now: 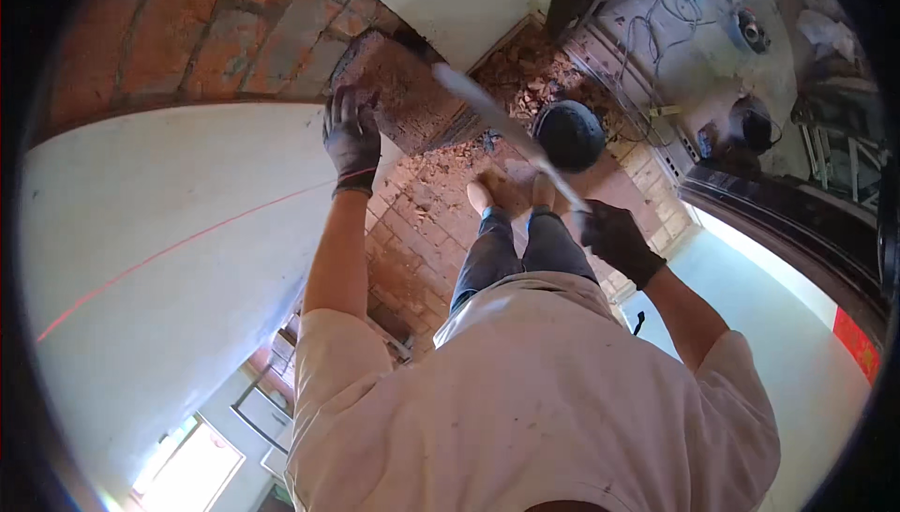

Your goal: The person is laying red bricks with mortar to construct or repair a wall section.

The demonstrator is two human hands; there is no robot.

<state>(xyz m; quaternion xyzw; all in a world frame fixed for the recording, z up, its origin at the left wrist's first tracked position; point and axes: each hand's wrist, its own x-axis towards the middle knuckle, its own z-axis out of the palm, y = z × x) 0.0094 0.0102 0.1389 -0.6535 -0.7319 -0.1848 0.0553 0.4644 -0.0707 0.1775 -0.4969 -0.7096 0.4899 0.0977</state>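
My left hand (353,142), in a dark glove, is raised at the end of the white wall (169,193). Its fingers are stretched out and lie against the near left edge of a rough reddish-brown masonry block (398,90); whether they press on it is unclear. My right hand (619,242), gloved too, is closed around the lower end of a long, pale, blade-like tool (506,123). That tool slants up and left, its far end over the block. Motion blur hides its exact kind.
Broken brick and rubble (530,81) cover the floor around a black bucket (569,135) ahead of my feet. Exposed brickwork (206,34) tops the wall. Beyond a door track (637,99) lie cables (661,20) and buckets. A red line crosses the white wall.
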